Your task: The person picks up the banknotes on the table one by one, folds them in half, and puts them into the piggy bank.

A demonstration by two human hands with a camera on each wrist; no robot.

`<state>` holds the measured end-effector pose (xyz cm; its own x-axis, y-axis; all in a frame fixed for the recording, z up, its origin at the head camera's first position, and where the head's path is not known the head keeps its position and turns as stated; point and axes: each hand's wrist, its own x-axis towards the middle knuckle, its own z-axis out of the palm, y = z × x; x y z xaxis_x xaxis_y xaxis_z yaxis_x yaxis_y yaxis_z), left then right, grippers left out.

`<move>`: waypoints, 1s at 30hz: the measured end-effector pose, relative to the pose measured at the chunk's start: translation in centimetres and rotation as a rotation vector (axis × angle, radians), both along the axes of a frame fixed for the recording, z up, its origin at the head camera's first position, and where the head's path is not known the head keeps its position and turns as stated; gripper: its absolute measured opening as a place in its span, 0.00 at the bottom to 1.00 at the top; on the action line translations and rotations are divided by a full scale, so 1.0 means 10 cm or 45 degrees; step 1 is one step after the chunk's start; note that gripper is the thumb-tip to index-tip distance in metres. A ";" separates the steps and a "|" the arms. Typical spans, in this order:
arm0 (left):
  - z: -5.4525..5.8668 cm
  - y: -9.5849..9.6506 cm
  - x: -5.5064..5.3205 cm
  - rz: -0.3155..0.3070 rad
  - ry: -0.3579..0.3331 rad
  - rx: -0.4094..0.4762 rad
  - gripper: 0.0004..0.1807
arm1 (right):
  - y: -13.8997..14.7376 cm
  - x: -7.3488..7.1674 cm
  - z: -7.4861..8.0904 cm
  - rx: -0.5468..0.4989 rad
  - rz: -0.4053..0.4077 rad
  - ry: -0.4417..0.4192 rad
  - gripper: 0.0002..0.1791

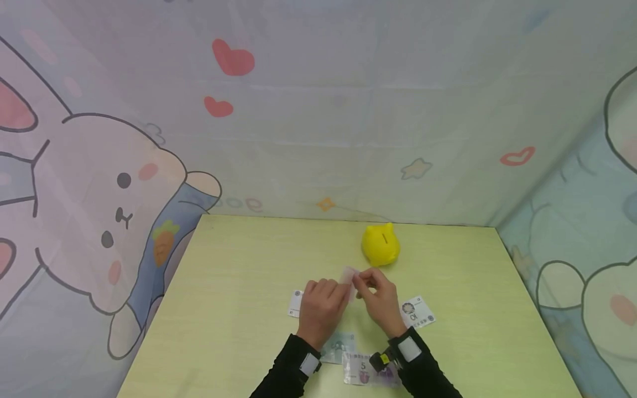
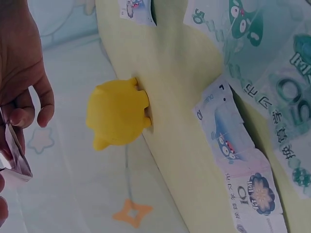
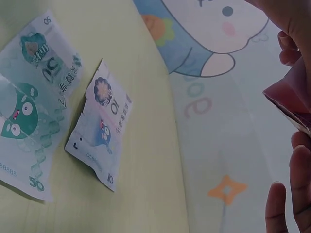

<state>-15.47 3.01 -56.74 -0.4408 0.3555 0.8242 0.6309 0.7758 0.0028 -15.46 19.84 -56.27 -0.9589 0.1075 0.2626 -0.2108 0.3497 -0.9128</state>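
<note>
- Folded pink note [image 1: 348, 274]: raised between the hands, just nearer the person than the yellow piggy bank [image 1: 380, 245]; its visible part runs away from the person toward the cloth backdrop [image 1: 318, 110], while fingers hide its full long axis.
- Fingers: left hand [image 1: 320, 312] and right hand [image 1: 382, 304] both pinch it.
- The wrist views show its fold gaping; only the head view shows the piggy bank's slot [image 1: 385, 238].
- Pale wood-grain counter [image 1: 249, 265], bearing loose notes [image 1: 417, 312]; rabbit print [image 1: 124, 204] on the left.
</note>
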 end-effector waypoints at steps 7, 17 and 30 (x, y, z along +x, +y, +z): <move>0.02 0.02 0.01 0.001 -0.049 0.042 0.10 | 0.00 0.01 0.02 -0.050 0.044 0.005 0.04; 0.09 0.00 0.03 0.062 -0.038 0.049 0.12 | 0.00 0.03 0.02 -0.054 0.061 0.024 0.03; 0.09 -0.01 0.03 0.086 -0.005 -0.058 0.11 | -0.01 0.05 0.06 -0.064 0.095 0.015 0.04</move>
